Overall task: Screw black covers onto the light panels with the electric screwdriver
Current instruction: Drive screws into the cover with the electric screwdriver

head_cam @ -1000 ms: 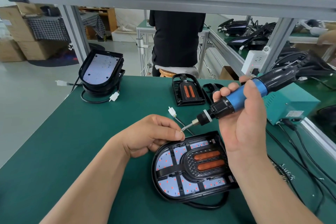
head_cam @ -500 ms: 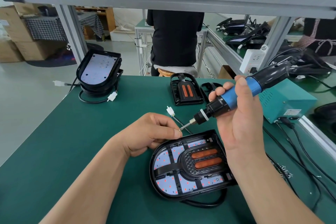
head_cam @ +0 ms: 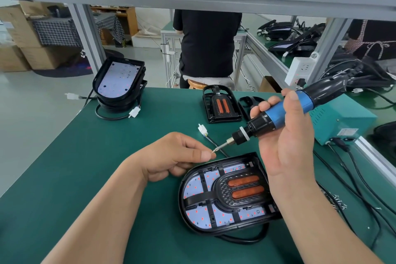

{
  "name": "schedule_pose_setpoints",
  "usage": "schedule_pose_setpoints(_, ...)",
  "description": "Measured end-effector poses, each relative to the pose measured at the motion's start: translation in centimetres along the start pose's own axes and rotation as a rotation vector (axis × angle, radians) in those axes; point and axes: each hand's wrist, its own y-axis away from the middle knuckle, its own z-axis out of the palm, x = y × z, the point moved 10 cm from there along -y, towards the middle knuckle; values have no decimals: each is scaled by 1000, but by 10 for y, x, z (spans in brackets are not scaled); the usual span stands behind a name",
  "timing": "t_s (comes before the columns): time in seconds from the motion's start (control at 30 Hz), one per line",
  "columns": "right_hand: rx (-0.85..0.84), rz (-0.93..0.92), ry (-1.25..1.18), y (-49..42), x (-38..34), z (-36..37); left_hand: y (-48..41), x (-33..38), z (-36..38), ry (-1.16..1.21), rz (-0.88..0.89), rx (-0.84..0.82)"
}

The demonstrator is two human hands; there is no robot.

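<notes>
1. On the green tabletop point(head_cam: 85, 178), at about 5 o'clock from the middle of the view, lay a light panel point(head_cam: 199, 218) face up, its white board dotted with red points.
2. A black cover point(head_cam: 220, 186) sat on the panel, its ribs crossing the board and two orange strips in its centre.
3. Right hand point(head_cam: 287, 148): fingers and thumb were wrapped round the blue body of the electric screwdriver point(head_cam: 257, 126), held above the panel's 1 o'clock corner and clear of it.
4. The tool was tilted, its bit pointing toward 8 o'clock and its black rear end toward 2 o'clock.
5. Left hand point(head_cam: 177, 156): thumb and forefinger pinched a tiny screw point(head_cam: 213, 151) against the bit's tip, just above the panel's 11 o'clock edge. The other fingers were curled under.
6. A white connector point(head_cam: 202, 129) on a dark lead lay at 12 o'clock from the left hand.
7. At 10 o'clock stood a stack of panels point(head_cam: 120, 77) without covers, propped at a slant.
8. A spare cover point(head_cam: 220, 105) lay at 12 o'clock — a teal power box point(head_cam: 340, 120) sat at 3 o'clock, with black cables point(head_cam: 353, 178) trailing toward 5 o'clock.
9. Beyond the far edge, a person in black point(head_cam: 206, 43) sat on a stool with their back turned.
</notes>
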Motion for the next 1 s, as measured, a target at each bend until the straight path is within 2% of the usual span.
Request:
schedule_pose_setpoints(0.13,-58,-11,8,4,-5,10,7,-6,-3,-33,-61,-72)
schedule_pose_setpoints(0.3,-160,-27,107,14,-6,33,6,-14,-4,-53,-119,-29)
schedule_pose_setpoints(0.57,-267,-34,214,29,4,53,3,-16,-4,-33,-116,-30)
schedule_pose_setpoints(1.0,-319,-54,277,35,9,57,2,-16,-4,-40,-105,-37)
